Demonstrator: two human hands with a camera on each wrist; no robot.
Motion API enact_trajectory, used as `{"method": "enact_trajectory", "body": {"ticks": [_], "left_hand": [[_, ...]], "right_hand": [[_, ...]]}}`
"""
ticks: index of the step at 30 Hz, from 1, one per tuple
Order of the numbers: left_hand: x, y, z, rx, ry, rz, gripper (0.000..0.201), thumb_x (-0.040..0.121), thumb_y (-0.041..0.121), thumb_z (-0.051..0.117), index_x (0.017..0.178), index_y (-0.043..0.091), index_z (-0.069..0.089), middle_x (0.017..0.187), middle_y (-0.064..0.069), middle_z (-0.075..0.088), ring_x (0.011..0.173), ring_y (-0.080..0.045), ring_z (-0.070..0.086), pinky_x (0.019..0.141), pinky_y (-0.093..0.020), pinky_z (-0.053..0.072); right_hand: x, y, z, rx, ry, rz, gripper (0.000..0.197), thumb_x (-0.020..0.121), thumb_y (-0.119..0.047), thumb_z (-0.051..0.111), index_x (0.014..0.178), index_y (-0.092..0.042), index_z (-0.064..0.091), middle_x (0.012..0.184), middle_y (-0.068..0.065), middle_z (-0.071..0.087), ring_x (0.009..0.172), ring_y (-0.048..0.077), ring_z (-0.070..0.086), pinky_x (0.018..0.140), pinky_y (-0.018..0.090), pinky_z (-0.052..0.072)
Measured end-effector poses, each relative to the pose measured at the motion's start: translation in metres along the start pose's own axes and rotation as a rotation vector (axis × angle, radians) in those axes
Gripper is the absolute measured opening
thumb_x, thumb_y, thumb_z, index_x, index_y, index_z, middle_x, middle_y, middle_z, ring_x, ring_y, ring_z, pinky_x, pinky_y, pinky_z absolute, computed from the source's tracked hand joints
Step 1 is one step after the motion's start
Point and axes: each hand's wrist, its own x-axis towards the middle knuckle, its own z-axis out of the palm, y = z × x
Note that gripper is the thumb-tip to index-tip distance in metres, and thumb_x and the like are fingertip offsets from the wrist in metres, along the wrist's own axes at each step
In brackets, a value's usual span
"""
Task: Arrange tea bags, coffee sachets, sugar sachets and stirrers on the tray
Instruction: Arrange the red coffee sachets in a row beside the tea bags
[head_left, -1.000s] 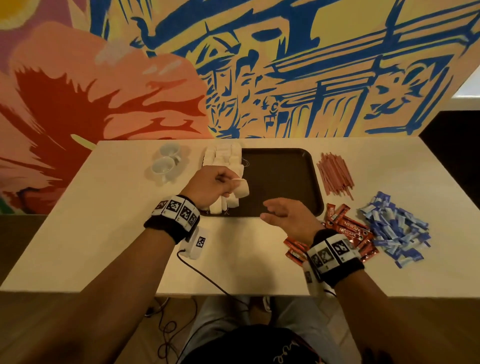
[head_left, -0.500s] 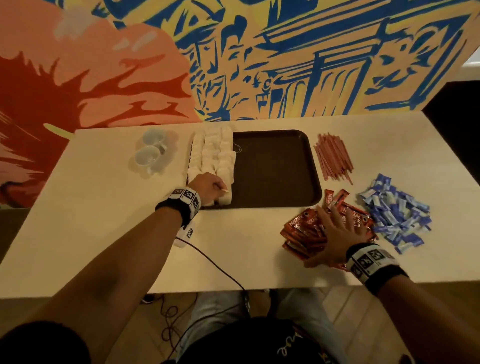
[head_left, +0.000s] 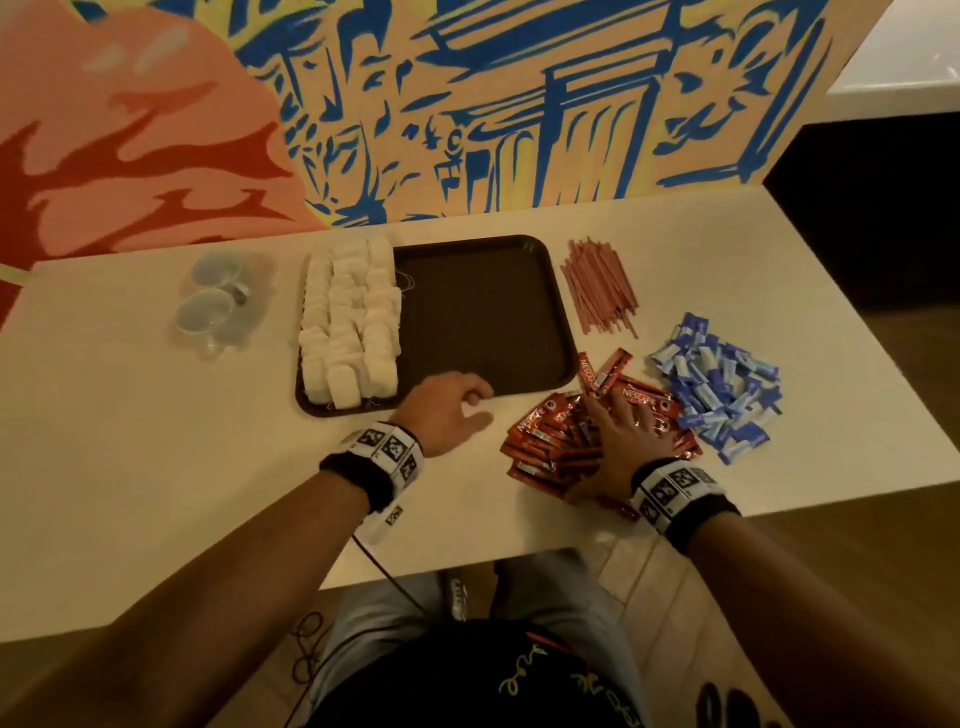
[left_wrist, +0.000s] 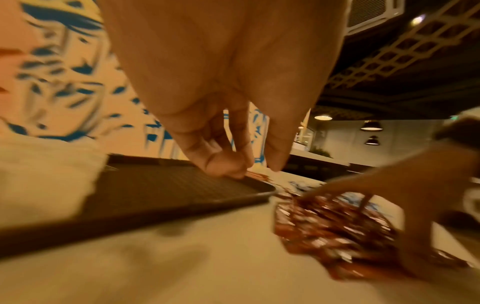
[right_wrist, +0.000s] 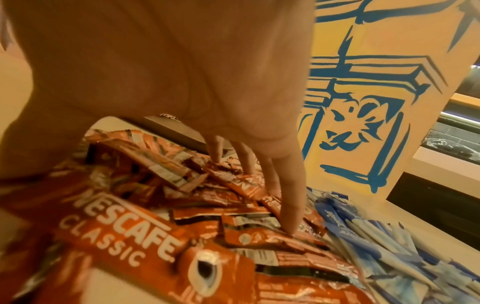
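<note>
Brown tray (head_left: 483, 312), white tea bags (head_left: 348, 322), red coffee sachets (head_left: 556, 441), blue sugar sachets (head_left: 722, 384).

Two pale cups (head_left: 210, 304) sit side by side on the cream table (head_left: 130, 467) at about ten o'clock; a blue, orange and red mural (head_left: 415, 104) fills the wall at twelve o'clock.

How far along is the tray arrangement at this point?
Done: tea bags sit in rows on the left side of the tray. In hand: the right hand presses spread fingers on the coffee sachets, beside the tray. The left hand holds nothing. Left: coffee, sugar sachets and stirrers, all on the table.
</note>
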Motion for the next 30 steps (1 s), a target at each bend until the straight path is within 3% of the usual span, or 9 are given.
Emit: {"method": "enact_trajectory", "body": {"ticks": [2,4,7,9,14,19,21,25,30], "left_hand": [[-0.001,0.02,0.027,0.033,-0.156,0.002,0.064,0.084,0.046,0.077,0.14,0.033,0.049,0.131,0.007,0.053,0.11,-0.015,0.06,0.094,-0.034,0.051],[0.0,0.032,0.049,0.064,-0.228,0.013,0.093,0.074,0.056,0.081,0.15,0.034,0.033,0.15,0.003,0.038,0.128,-0.022,0.05,0.105,-0.044,0.047],[0.004,0.039,0.068,0.191,-0.229,0.0,0.117,0.062,0.066,0.082,0.154,0.038,0.014,0.159,0.0,0.023,0.139,-0.029,0.037,0.108,-0.052,0.044],[0.006,0.041,0.076,0.244,-0.213,-0.013,0.122,0.062,0.069,0.082,0.155,0.038,0.008,0.16,-0.002,0.019,0.14,-0.032,0.032,0.108,-0.053,0.043],[0.005,0.043,0.089,0.362,-0.209,0.004,0.123,0.068,0.067,0.079,0.157,0.035,0.002,0.165,-0.007,0.009,0.148,-0.035,0.017,0.117,-0.056,0.03],[0.011,0.046,0.091,0.418,-0.237,0.013,0.12,0.069,0.071,0.075,0.158,0.038,0.0,0.166,-0.007,0.005,0.152,-0.036,0.004,0.12,-0.06,0.019],[0.01,0.049,0.093,0.429,-0.243,0.033,0.116,0.072,0.07,0.074,0.157,0.038,0.002,0.166,-0.005,0.004,0.152,-0.035,0.004,0.12,-0.059,0.018],[0.011,0.054,0.098,0.466,-0.24,0.075,0.108,0.076,0.069,0.071,0.157,0.039,0.007,0.166,-0.005,0.006,0.15,-0.034,0.013,0.12,-0.056,0.023],[0.015,0.058,0.096,0.515,-0.186,0.085,0.089,0.086,0.063,0.065,0.156,0.037,0.017,0.164,-0.005,0.019,0.145,-0.03,0.026,0.118,-0.051,0.029]], "right_hand": [[0.0,0.002,-0.001,0.005,0.028,-0.04,0.138,0.062,-0.07,0.083,0.159,-0.041,-0.011,0.17,0.002,-0.014,0.155,0.041,-0.003,0.118,0.072,0.017],[-0.002,0.002,-0.004,0.025,0.068,-0.101,0.125,0.072,-0.062,0.082,0.161,-0.039,-0.003,0.171,0.003,-0.007,0.155,0.04,0.002,0.119,0.067,0.019],[-0.004,0.006,-0.01,0.117,0.107,-0.188,0.11,0.079,-0.052,0.08,0.16,-0.04,0.007,0.17,0.003,0.0,0.155,0.04,0.005,0.122,0.06,0.016],[-0.005,0.014,-0.011,0.127,0.129,-0.188,0.112,0.074,-0.059,0.082,0.159,-0.043,0.009,0.17,0.001,0.002,0.155,0.038,0.004,0.122,0.062,0.014],[-0.012,0.036,0.002,-0.023,0.061,-0.076,0.148,0.053,-0.084,0.077,0.157,-0.039,-0.018,0.17,0.006,-0.013,0.155,0.039,-0.01,0.121,0.065,0.0],[-0.007,0.05,0.015,-0.094,0.031,-0.116,0.156,0.051,-0.072,0.088,0.156,-0.039,-0.024,0.169,0.007,-0.015,0.155,0.041,-0.005,0.12,0.068,0.01],[-0.003,0.054,0.017,-0.073,0.059,-0.138,0.154,0.051,-0.069,0.089,0.156,-0.041,-0.019,0.169,0.005,-0.01,0.154,0.04,0.0,0.12,0.067,0.015],[0.001,0.057,0.012,-0.036,0.068,-0.186,0.135,0.063,-0.064,0.086,0.159,-0.039,-0.004,0.169,0.002,-0.002,0.153,0.037,0.008,0.12,0.062,0.022],[0.005,0.061,0.005,-0.026,0.08,-0.247,0.118,0.076,-0.055,0.081,0.161,-0.033,0.003,0.169,0.0,0.006,0.154,0.033,0.012,0.122,0.058,0.023]]}}
